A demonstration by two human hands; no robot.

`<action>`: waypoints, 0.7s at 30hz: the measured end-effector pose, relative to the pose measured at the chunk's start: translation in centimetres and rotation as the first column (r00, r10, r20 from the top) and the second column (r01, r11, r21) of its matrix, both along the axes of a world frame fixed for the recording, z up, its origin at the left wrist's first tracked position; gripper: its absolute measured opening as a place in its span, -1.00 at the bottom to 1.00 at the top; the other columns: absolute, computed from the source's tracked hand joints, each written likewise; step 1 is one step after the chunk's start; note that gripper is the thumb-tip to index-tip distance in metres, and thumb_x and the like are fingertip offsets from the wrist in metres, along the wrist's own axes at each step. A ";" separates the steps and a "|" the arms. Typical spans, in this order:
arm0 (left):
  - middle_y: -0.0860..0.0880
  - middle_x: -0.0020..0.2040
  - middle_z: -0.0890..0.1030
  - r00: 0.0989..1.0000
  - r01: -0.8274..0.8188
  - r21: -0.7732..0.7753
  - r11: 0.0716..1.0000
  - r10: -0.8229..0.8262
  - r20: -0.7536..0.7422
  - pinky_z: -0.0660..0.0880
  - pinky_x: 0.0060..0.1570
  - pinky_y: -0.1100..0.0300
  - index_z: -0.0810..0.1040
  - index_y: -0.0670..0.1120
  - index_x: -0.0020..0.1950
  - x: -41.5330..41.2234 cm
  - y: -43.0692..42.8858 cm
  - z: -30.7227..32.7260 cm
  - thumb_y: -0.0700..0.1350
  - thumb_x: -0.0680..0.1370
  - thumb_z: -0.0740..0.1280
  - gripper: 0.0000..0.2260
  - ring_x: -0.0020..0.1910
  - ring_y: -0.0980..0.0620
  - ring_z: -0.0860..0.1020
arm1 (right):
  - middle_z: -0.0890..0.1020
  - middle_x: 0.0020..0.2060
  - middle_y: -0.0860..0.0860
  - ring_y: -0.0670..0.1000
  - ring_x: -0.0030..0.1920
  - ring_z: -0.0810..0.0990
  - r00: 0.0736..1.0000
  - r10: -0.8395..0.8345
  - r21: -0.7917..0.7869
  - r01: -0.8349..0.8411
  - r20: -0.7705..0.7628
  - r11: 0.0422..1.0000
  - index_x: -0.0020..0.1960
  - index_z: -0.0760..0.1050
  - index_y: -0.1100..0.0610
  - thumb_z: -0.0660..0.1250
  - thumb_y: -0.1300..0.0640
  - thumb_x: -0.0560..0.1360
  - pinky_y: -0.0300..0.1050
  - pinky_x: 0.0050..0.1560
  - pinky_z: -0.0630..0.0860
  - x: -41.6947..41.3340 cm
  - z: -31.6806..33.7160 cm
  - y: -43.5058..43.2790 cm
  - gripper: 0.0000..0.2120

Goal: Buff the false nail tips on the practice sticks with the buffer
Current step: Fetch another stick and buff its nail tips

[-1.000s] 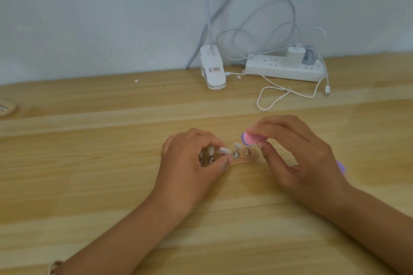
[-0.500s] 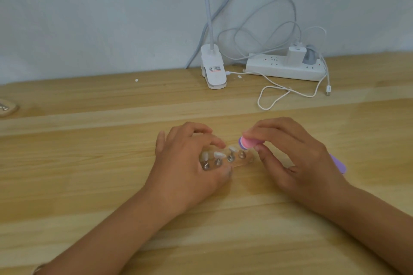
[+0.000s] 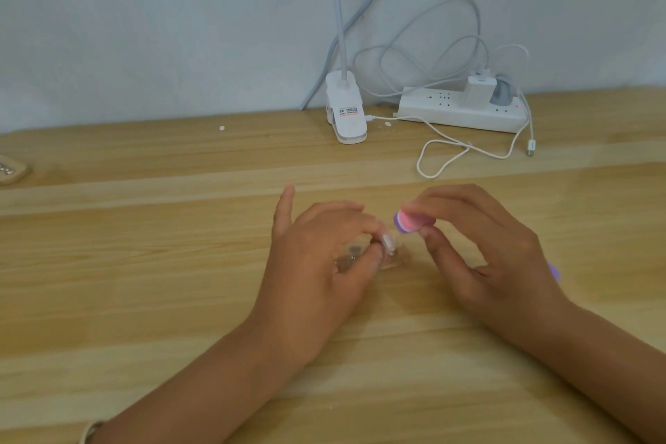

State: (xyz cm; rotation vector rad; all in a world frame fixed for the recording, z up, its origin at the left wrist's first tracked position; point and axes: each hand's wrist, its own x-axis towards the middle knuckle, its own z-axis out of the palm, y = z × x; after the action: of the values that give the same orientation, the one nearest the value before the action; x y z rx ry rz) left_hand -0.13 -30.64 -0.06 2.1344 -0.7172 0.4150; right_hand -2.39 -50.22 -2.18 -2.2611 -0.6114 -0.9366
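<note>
Near the middle of the wooden table (image 3: 144, 281), both bare hands worked close together. Left hand (image 3: 317, 263) was curled down over a clear holder (image 3: 391, 261) carrying the practice sticks (image 3: 351, 256), fingers closed on it and pinning it to the tabletop; the little finger stuck up and away from the rest. Sticks were mostly hidden under the fingers and blurred, only some small metal studs visible. One pale false nail tip (image 3: 136, 243) showed at the fingertips — correction, nail tip (image 3: 496, 243) is wrong; it sat at (image 3: 136, 243)? Couldn't pin it better than just right of the left fingertips.

Right hand (image 3: 479, 252) pinched the buffer (image 3: 411, 222) between thumb and fingertips, grip closed on it. Buffer was pink with a purple and white layered end, held above the table, just right of and slightly above the holder. Couldn't tell if it touched a nail tip; a small gap seemed to show. A bit of purple (image 3: 554, 270) poked out behind the right hand.

Back by the wall (image 3: 144, 29): white clip lamp base (image 3: 346, 112) on the table, a white power strip (image 3: 461, 112) to its right with a charger (image 3: 477, 90) plugged in, and a loose white cable (image 3: 468, 148) looped on the table in front. At the far left edge, a small tan object (image 3: 10, 169), partly cut off.
</note>
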 end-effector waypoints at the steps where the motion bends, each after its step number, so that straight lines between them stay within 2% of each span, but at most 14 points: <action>1: 0.23 -0.02 0.62 0.999 0.040 -0.044 0.998 -0.039 0.014 -0.08 0.51 0.00 0.55 0.13 -0.09 -0.1 0.1 0.1 -0.03 0.47 0.34 -0.94 0.12 0.29 0.53 | 0.63 0.03 0.10 0.05 0.09 0.61 1.000 -0.020 0.030 0.020 0.010 0.999 0.13 0.62 0.26 0.34 0.38 0.52 -0.19 0.19 0.48 0.0 0.2 -0.1 -0.79; 3: 0.20 -0.06 0.61 0.995 0.093 -0.075 0.993 -0.090 0.039 0.03 0.50 0.01 0.59 0.11 -0.07 -0.3 0.2 0.3 -0.04 0.51 0.32 -0.93 0.06 0.24 0.55 | 0.63 0.05 0.05 0.00 0.13 0.60 0.999 -0.045 0.079 0.044 0.016 0.996 0.14 0.61 0.23 0.33 0.39 0.53 -0.25 0.24 0.43 0.0 0.5 -0.2 -0.78; 6: 0.19 -0.05 0.60 0.996 0.089 -0.070 0.994 -0.087 0.027 0.13 0.47 -0.01 0.64 0.05 -0.02 -0.2 0.4 0.2 -0.02 0.53 0.33 -0.89 0.05 0.20 0.56 | 0.61 0.09 -0.07 -0.10 0.16 0.58 1.000 0.000 0.128 -0.001 0.010 0.992 0.16 0.57 0.19 0.33 0.37 0.54 -0.31 0.22 0.39 -0.6 0.8 0.1 -0.77; 10: 0.18 -0.09 0.61 0.998 0.049 -0.036 0.998 -0.048 0.032 0.18 0.43 0.00 0.67 0.02 -0.05 -0.1 0.6 0.0 -0.07 0.52 0.39 -0.92 0.01 0.22 0.56 | 0.62 0.09 0.01 -0.04 0.17 0.60 0.994 0.102 0.089 -0.105 0.036 0.990 0.19 0.55 0.16 0.31 0.28 0.58 -0.24 0.22 0.45 -1.6 0.5 1.2 -0.80; 13: 0.20 -0.12 0.58 0.998 0.040 -0.032 0.999 -0.039 0.047 0.28 0.34 0.02 0.69 0.01 -0.05 -0.1 0.6 -0.1 -0.10 0.51 0.39 -0.91 -0.05 0.23 0.54 | 0.64 0.09 0.06 0.00 0.14 0.60 0.995 0.091 0.052 -0.093 0.051 0.994 0.18 0.55 0.16 0.33 0.31 0.57 -0.19 0.23 0.47 -1.3 0.6 1.1 -0.80; 17: 0.17 -0.13 0.59 0.993 0.067 -0.026 0.997 -0.065 0.100 0.40 0.07 0.09 0.71 -0.03 -0.04 -0.1 0.7 -0.1 -0.09 0.52 0.38 -0.88 -0.06 0.18 0.52 | 0.63 0.10 0.07 0.02 0.13 0.60 0.989 0.132 0.029 -0.134 0.064 0.991 0.16 0.57 0.20 0.31 0.33 0.55 -0.16 0.22 0.46 -1.6 0.5 1.5 -0.79; 21: 0.15 -0.13 0.60 0.994 0.048 -0.051 0.998 -0.043 0.096 0.42 0.04 0.09 0.71 -0.03 -0.07 -0.2 0.7 -0.2 -0.06 0.50 0.38 -0.88 -0.04 0.14 0.53 | 0.65 0.05 0.05 0.02 0.07 0.62 0.996 0.079 0.028 -0.080 0.049 0.996 0.15 0.59 0.21 0.36 0.37 0.54 -0.14 0.16 0.51 -1.4 0.7 0.9 -0.79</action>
State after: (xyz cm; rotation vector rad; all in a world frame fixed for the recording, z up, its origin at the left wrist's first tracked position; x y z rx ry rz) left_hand -0.38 -29.97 -0.23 2.0552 -0.7984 0.5082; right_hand -3.76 -49.29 -1.44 -2.1771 -0.6982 -0.9565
